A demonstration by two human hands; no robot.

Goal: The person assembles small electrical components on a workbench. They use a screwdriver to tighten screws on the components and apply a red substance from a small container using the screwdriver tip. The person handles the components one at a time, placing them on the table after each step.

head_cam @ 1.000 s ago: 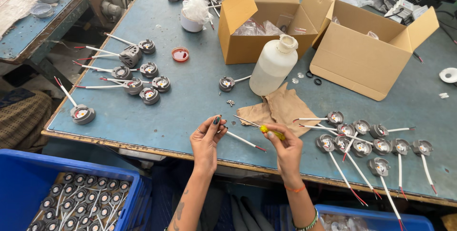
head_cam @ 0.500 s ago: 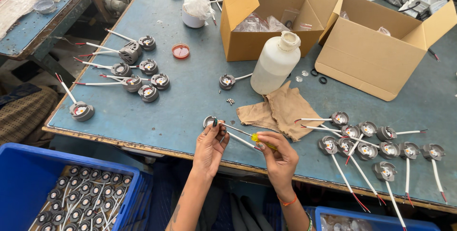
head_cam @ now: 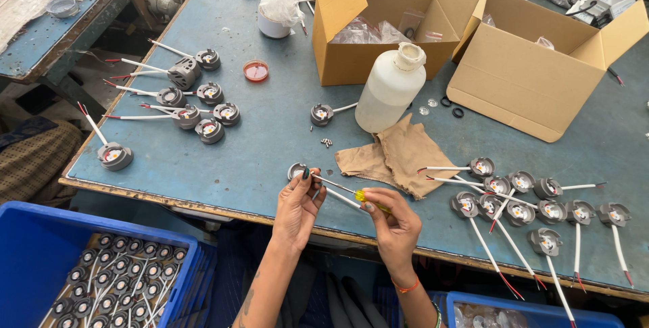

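Observation:
At the near edge of the blue-grey worktable [head_cam: 270, 145], my left hand [head_cam: 297, 208] grips a small round grey lamp housing [head_cam: 295, 170] with a white lead trailing to the right. My right hand [head_cam: 394, 223] holds a thin screwdriver with a yellow handle [head_cam: 370, 199]; its shaft points left toward the housing. A few tiny screws [head_cam: 326, 142] lie on the table just beyond the housing.
Several finished housings with white leads lie at right [head_cam: 520, 199] and left [head_cam: 196, 108]. A crumpled brown cloth [head_cam: 392, 156], white plastic bottle [head_cam: 389, 88], two open cardboard boxes [head_cam: 534, 71], red lid [head_cam: 255, 70]. Blue crates stand below: one with housings [head_cam: 101, 281], another at right [head_cam: 527, 311].
The view has shifted slightly. My hands have stayed at the table edge, with the screwdriver tip brought closer to the housing.

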